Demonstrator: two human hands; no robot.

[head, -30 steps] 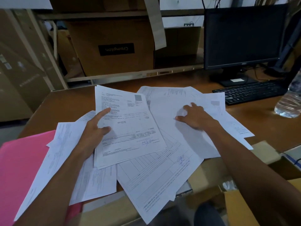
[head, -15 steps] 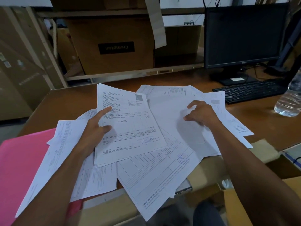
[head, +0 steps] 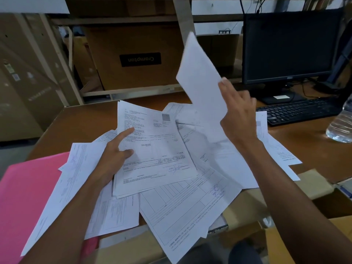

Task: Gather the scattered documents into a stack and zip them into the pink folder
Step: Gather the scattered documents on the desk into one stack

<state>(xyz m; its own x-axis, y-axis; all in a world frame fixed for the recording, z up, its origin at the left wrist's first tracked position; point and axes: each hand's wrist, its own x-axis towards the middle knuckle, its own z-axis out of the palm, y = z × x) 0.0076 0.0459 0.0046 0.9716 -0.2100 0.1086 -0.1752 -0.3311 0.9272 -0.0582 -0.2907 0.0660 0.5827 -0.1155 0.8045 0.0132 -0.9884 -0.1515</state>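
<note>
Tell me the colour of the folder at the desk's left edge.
The folder is plain pink, seen best in the head view.

two hands: left hand (head: 112, 161), right hand (head: 238, 119); one pink folder (head: 28, 197); one monitor (head: 289, 46); one keyboard (head: 299, 111); one bottle (head: 341, 126); documents (head: 186, 212) overlapping, uncountable.

We see papers (head: 182, 206) spread on the worktop (head: 80, 122), folder (head: 28, 197) under their left edge, keyboard (head: 299, 110) and bottle (head: 341, 124) right, monitor (head: 291, 46) behind.
</note>
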